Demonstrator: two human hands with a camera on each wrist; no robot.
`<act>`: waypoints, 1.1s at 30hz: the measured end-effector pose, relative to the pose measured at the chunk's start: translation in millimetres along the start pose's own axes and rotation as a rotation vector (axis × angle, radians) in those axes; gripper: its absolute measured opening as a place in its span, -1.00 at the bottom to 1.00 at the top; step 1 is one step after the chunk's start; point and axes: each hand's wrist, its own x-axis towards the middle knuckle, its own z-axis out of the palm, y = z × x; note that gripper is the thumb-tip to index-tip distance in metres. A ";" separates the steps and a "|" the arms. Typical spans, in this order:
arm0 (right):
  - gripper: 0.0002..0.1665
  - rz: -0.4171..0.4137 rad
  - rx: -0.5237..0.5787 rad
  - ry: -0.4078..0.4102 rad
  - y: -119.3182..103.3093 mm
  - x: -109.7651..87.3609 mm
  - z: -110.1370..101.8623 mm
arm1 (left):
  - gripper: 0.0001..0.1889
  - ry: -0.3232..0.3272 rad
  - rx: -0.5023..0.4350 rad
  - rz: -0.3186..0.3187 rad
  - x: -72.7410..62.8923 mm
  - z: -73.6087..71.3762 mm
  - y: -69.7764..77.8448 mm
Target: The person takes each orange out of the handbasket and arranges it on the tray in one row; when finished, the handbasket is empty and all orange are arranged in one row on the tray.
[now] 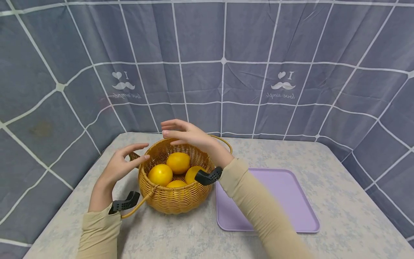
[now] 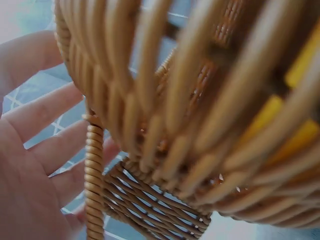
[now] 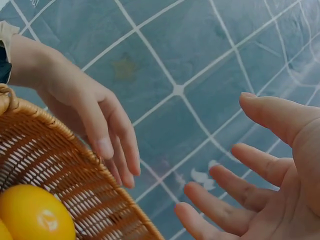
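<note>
The left grip (image 1: 119, 164) is held with thumb and fingers apart, beside a wicker basket (image 1: 176, 201). The right grip (image 1: 191, 136) is likewise held with thumb and fingers apart; it is positioned above the far part of the basket, with the fingers directed toward the left grip's side. A black band (image 1: 124, 204) is worn at each wrist, and a beige sleeve (image 1: 100, 232) is worn behind each band.

The basket is located to the right of the left grip and beneath the right grip. Whether its wall is touched by the left grip cannot be told. A thin near handle (image 1: 142, 204) is extended from the basket toward the left wrist; a far handle (image 1: 227, 144) is seen to the right of the right grip.

Four yellow fruits (image 1: 178, 163) are contained in the basket, to the right of the left grip and on the near side of the right grip. The nearest one is partly hidden by the rim, the rightmost by the right band.

A lilac tray (image 1: 299, 205) is laid flat to the right of both grips and is partly covered by the right sleeve. Basket and tray are supported by a pale, mottled tabletop (image 1: 346, 190). Beyond both grips, a grey-blue curtain (image 1: 245, 86) is hung, marked with white lines and moustache prints.
</note>
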 end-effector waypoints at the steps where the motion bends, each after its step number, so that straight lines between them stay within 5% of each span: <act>1: -0.50 0.008 0.015 -0.005 1.0 3.8 1.5 | -0.51 -0.011 0.008 -0.003 0.8 0.5 -1.6; 12: -0.59 0.107 0.126 -0.074 17.4 32.9 13.6 | -0.57 -0.023 0.016 0.032 4.7 4.4 -15.4; 20: -0.58 0.104 0.140 -0.149 34.7 39.8 19.9 | -0.58 -0.019 -0.033 0.038 5.4 6.1 -18.5; 33: -0.70 0.142 -0.094 -0.209 53.6 43.7 25.0 | -0.57 -0.004 -0.058 0.035 6.7 8.3 -19.8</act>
